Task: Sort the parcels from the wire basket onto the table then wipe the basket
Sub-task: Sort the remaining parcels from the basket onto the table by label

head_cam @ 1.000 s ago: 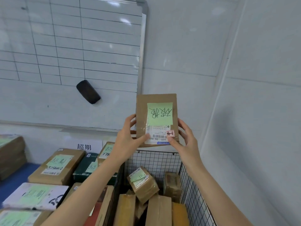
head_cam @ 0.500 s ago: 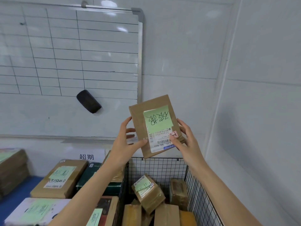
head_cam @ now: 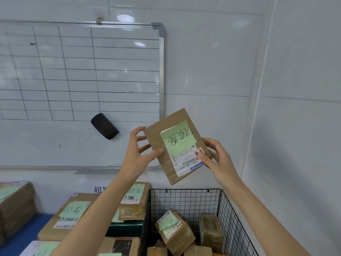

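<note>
Brown cardboard parcel (head_cam: 177,146), tilted, bearing a green note and barcode label, held above the far edge of the wire basket (head_cam: 184,200). Left hand (head_cam: 136,152) grips its left edge; right hand (head_cam: 219,159) pinches its right edge. Other boxes (head_cam: 68,218) lie left, seemingly on a blue table (head_cam: 24,235).

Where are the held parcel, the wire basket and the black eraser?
held parcel (head_cam: 177,143), head view, its green note.
wire basket (head_cam: 184,200), head view, back mesh wall.
black eraser (head_cam: 104,126), head view, its middle.
</note>
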The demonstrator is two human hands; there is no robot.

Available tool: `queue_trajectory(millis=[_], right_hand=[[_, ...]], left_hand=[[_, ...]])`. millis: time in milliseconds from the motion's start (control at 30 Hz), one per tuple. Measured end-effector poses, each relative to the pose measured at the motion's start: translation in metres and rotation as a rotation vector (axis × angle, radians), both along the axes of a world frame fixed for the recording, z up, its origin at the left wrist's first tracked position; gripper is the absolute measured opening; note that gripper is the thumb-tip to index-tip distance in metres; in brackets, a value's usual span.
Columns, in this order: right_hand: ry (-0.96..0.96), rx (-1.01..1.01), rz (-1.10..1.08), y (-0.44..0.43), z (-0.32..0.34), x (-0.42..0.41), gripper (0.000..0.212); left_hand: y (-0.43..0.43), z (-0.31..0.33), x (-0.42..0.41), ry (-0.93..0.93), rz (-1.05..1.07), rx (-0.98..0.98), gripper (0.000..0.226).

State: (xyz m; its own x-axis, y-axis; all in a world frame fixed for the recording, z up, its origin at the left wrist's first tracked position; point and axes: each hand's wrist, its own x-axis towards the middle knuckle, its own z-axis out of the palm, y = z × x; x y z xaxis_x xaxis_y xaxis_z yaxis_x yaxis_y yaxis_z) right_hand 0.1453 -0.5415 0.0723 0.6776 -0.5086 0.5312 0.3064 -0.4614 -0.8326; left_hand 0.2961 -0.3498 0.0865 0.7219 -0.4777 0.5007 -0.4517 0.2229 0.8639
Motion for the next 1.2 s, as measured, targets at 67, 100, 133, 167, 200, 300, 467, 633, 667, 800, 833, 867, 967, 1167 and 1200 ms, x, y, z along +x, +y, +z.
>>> queue_trajectory(millis=[67,100,133,167,200,300,467,633,667,800,833,867,967,1167,1200], right_hand=[[-0.02,-0.022,-0.022,-0.003,0.002,0.001,0.036],[-0.033,-0.032,-0.033,-0.004,0.003,0.001,0.035],[-0.047,-0.039,-0.042,-0.005,0.005,0.002,0.034],[-0.061,-0.045,-0.053,-0.005,0.006,0.003,0.033],[-0.078,-0.051,-0.068,-0.006,0.007,0.004,0.033],[-0.134,-0.061,-0.11,-0.009,0.011,0.007,0.031],[-0.219,-0.026,-0.144,-0.008,0.016,0.008,0.037],[-0.291,0.085,-0.193,-0.003,0.02,0.011,0.046],[-0.299,0.102,-0.188,-0.003,0.02,0.011,0.046],[-0.291,0.097,-0.159,-0.001,0.02,0.009,0.044],[-0.277,0.078,-0.152,-0.001,0.019,0.009,0.044],[-0.259,0.053,-0.148,0.001,0.018,0.009,0.043],[-0.223,-0.031,-0.121,0.004,0.015,0.008,0.048],[-0.205,-0.104,-0.1,0.006,0.016,0.002,0.053],[-0.191,-0.11,-0.087,0.006,0.016,0.0,0.053]], left_hand=[[0.002,0.001,0.002,0.021,0.018,0.011,0.062],[0.002,0.0,0.003,0.027,0.027,0.02,0.059],[0.003,-0.001,0.004,0.033,0.035,0.03,0.056],[0.003,-0.002,0.005,0.041,0.041,0.039,0.054],[0.004,-0.003,0.006,0.051,0.045,0.047,0.052],[0.006,-0.01,0.009,0.072,0.03,0.084,0.046],[0.01,-0.018,0.006,0.038,0.005,0.18,0.053],[0.009,-0.03,-0.006,0.054,-0.008,0.176,0.06],[0.009,-0.032,-0.009,0.068,-0.007,0.168,0.059],[0.009,-0.039,-0.015,0.1,0.012,0.161,0.061],[0.009,-0.04,-0.016,0.1,0.009,0.155,0.061],[0.009,-0.041,-0.017,0.099,0.005,0.147,0.06],[0.008,-0.042,-0.023,0.081,-0.008,0.152,0.06],[0.006,-0.048,-0.033,0.09,-0.051,0.13,0.061],[0.006,-0.049,-0.034,0.104,-0.06,0.106,0.061]])
